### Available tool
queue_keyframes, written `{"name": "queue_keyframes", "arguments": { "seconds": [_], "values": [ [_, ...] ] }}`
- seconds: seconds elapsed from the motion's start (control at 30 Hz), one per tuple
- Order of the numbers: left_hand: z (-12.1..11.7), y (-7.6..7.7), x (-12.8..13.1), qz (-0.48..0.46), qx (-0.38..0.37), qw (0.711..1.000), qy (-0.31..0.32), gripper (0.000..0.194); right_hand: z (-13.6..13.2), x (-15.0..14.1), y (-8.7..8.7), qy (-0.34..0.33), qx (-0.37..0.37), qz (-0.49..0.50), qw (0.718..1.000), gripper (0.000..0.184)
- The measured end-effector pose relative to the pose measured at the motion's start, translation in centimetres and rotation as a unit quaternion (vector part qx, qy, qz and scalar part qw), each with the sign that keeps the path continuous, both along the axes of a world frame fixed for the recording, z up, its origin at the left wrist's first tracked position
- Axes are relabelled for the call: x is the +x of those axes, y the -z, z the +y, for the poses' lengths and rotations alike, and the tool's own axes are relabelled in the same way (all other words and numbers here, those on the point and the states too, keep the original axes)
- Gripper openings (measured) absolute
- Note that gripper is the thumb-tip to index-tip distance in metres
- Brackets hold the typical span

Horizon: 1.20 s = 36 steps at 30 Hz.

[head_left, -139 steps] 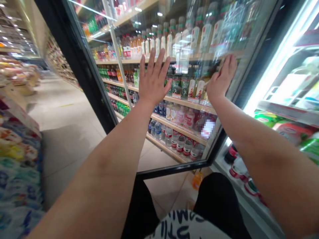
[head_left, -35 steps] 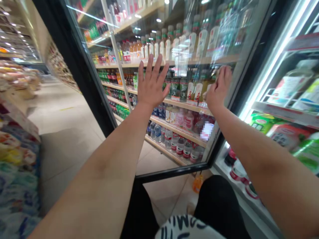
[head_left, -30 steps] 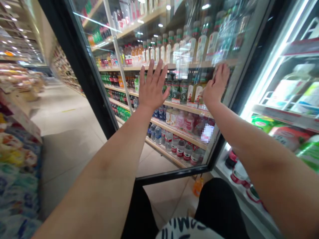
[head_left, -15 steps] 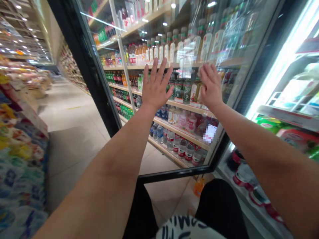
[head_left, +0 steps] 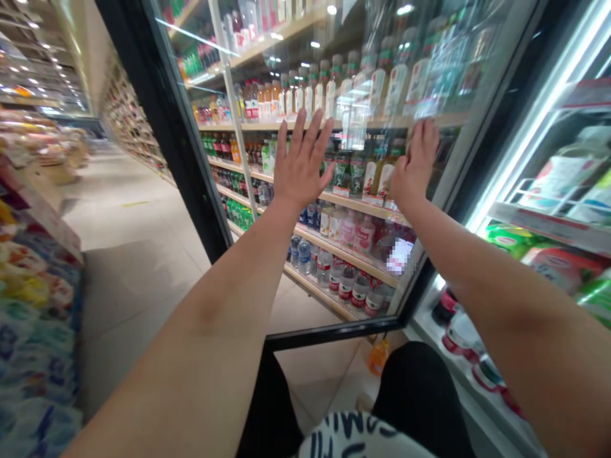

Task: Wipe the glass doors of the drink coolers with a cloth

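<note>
Glass door (head_left: 334,332) standing open before me

One door, two hands on me, both raised at its pane. My left hand (head_left: 301,166) is spread flat near the middle, all five fingers fanned. My right hand (head_left: 416,162) is up toward the pane's right edge, its fingers close together and a little bent; whether they grip anything I cannot tell, since the palm side is hidden from me.

Beyond the glass, red-labelled bottles (head_left: 347,285) stand on the lowest shelf, at least four. Tall white-labelled bottles (head_left: 396,83) fill a higher one, too many and too glared over to count. One bright patch (head_left: 400,256) by the pane's lower right corner is blurred into squares. Just under the door's bottom edge hangs or lies one orange thing (head_left: 379,357), partly behind my knee. My lettered shirt (head_left: 363,436) is cut off below.

Half a second ago my right hand was closer to the left one; now it is farther right. My left hand has barely moved.
</note>
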<state>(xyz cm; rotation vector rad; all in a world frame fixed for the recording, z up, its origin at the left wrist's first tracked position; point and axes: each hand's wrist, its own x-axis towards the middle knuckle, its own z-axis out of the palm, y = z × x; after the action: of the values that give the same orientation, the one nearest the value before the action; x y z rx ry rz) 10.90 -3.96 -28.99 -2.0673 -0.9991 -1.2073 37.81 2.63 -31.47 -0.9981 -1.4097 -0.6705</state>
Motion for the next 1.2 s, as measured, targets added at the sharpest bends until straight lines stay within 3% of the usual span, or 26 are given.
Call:
{"name": "queue_keyframes", "arguments": {
  "seconds": [0.07,0.17,0.27,0.37,0.47,0.57,0.7,0.83,0.93,1.03,1.13,1.2],
  "values": [
    [0.0,0.0,0.0,0.011,0.004,1.0,-0.013,0.075,-1.0,-2.3,0.3,-0.025,0.012,-0.078,0.997,0.065],
    [-0.2,0.0,0.0,0.015,0.001,1.0,-0.009,0.068,-3.1,-5.2,2.4,-0.063,0.002,-0.224,0.972,0.065],
    [-0.4,0.0,0.0,0.011,0.004,1.0,-0.001,0.063,-4.2,-6.3,3.2,-0.079,-0.007,-0.292,0.953,0.062],
    [-0.5,0.1,-0.1,0.012,0.005,1.0,-0.004,0.064,-3.1,-5.4,0.8,-0.066,0.004,-0.252,0.965,0.063],
    [-0.5,0.1,-0.2,0.014,0.001,1.0,-0.005,0.067,-1.1,-3.4,-1.7,-0.031,0.006,-0.112,0.993,0.065],
    [-0.3,-0.1,-0.2,0.02,0.006,1.0,-0.009,0.07,0.2,-1.9,-1.4,-0.014,0.013,-0.006,1.0,0.067],
    [-0.1,-0.2,-0.3,0.04,0.004,0.999,-0.032,0.077,0.9,-1.7,0.1,-0.004,0.054,0.017,0.998,0.065],
    [-0.2,1.4,-1.3,0.057,0.051,0.995,-0.058,0.081,1.0,-2.8,-1.2,-0.023,0.075,0.04,0.996,0.064],
    [-0.3,3.4,-1.9,0.113,0.049,0.991,-0.054,0.07,-0.2,-4.5,-1.4,-0.047,0.046,0.01,0.998,0.066],
    [-0.2,4.6,-1.9,0.106,0.052,0.991,-0.063,0.069,-2.6,-6.3,0.8,-0.09,-0.005,-0.12,0.989,0.063],
    [-0.6,4.1,-1.6,0.057,0.059,0.995,-0.06,0.07,-4.1,-7.0,2.2,-0.126,-0.03,-0.227,0.965,0.06],
    [-1.0,2.8,-1.6,0.009,0.079,0.995,-0.059,0.066,-3.8,-6.4,1.1,-0.122,-0.016,-0.252,0.96,0.064]
  ]
}}
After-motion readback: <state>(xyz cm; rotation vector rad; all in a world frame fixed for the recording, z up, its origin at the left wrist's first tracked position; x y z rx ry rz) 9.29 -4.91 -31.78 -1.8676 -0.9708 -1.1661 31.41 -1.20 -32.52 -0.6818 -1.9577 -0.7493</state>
